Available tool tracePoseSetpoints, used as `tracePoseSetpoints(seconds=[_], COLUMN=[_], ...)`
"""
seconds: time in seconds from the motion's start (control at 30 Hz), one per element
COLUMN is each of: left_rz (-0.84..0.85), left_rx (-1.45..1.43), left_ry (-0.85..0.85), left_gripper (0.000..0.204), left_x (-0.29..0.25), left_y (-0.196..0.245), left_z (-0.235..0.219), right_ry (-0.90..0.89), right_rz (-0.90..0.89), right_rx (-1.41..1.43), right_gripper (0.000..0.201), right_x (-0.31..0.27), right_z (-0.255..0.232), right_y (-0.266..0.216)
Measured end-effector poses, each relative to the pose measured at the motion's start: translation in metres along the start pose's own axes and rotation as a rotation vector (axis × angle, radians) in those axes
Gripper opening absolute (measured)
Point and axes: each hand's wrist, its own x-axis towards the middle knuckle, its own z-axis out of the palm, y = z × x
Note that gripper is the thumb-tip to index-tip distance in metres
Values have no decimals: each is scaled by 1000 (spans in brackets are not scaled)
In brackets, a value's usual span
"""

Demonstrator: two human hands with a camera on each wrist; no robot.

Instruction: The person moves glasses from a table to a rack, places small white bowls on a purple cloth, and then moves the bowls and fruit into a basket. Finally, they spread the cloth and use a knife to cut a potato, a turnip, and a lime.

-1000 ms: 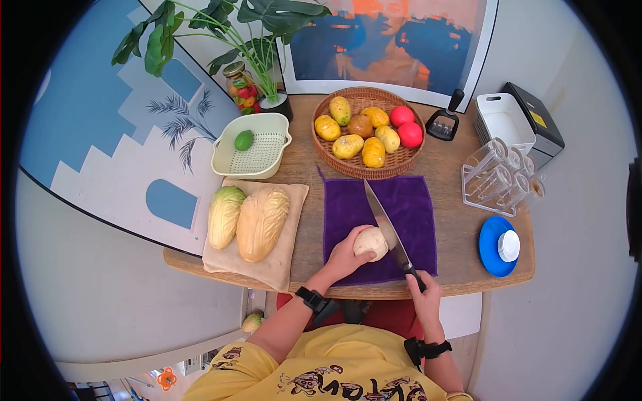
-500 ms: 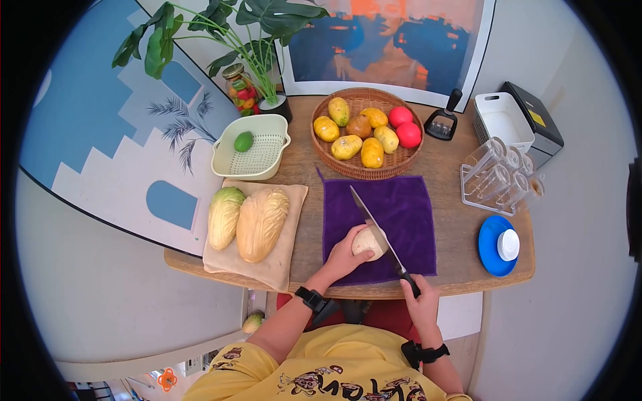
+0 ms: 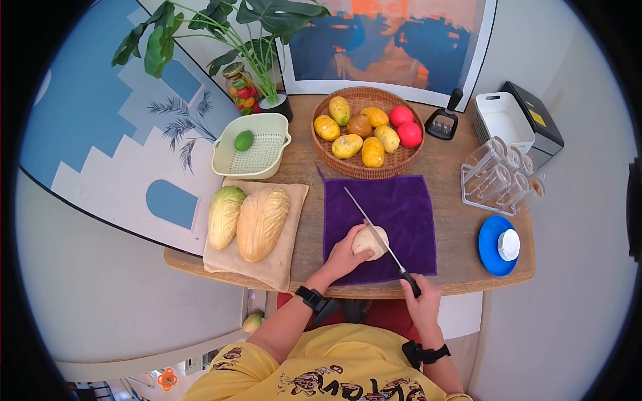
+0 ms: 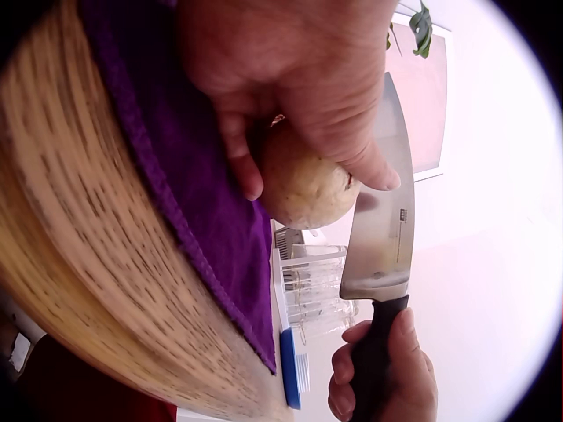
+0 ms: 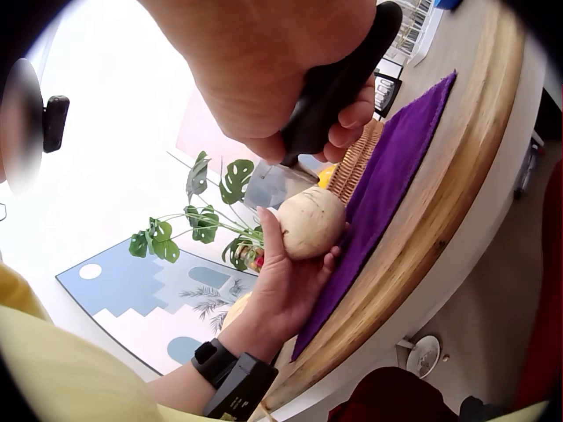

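A round, pale root vegetable (image 3: pixel 366 244), like a jicama, sits on the purple cloth (image 3: pixel 408 207). My left hand (image 3: pixel 345 257) grips it from the left side, thumb at the front and fingers around the back. The right hand (image 3: pixel 422 299) holds a large kitchen knife by its black handle (image 5: pixel 321 110). In the head view the blade (image 3: pixel 374 230) runs across the top right of the vegetable, tip pointing away and to the left. The left wrist view shows the broad blade (image 4: pixel 383 211) upright right beside the vegetable, with the left thumb close to it.
Left of the cloth, two cabbages (image 3: pixel 262 224) lie on a beige cloth (image 3: pixel 294 207). Behind are a green basket (image 3: pixel 264 164) and a wicker basket (image 3: pixel 361 172) of yellow and red produce. At right stand a glass rack (image 3: pixel 491 200) and a blue plate (image 3: pixel 491 260).
The knife has moved left over the vegetable, and its blade has turned edge-down, looking narrower from above. My right hand shifted slightly left; the left hand keeps its hold.
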Motion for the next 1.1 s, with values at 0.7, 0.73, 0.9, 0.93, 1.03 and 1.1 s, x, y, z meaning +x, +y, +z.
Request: tracePoseSetpoints(seconds=[0.7,0.73,0.9,0.93,1.03,1.1], left_rz=[39,32,13,23,37,41], left_rx=[14,8,7,14,18,16], left_ry=[6,-4,-17,-14,-8,-6], left_gripper=[67,67,69,70,70,70], left_x=[2,2,1,2,3,2], left_y=[-8,-6,-3,-4,-8,-8], left_z=[1,1,0,0,1,1], right_ry=[64,65,65,64,38,42], right_rz=[-43,-43,-43,-42,-39,-40], right_rx=[-14,-14,-47,-48,-34,-5], right_gripper=[25,25,26,26,25,22], right_x=[-2,-2,-1,-1,-3,-4], right_z=[4,5,5,4,4,6], right_y=[-3,-2,0,-2,-7,-5])
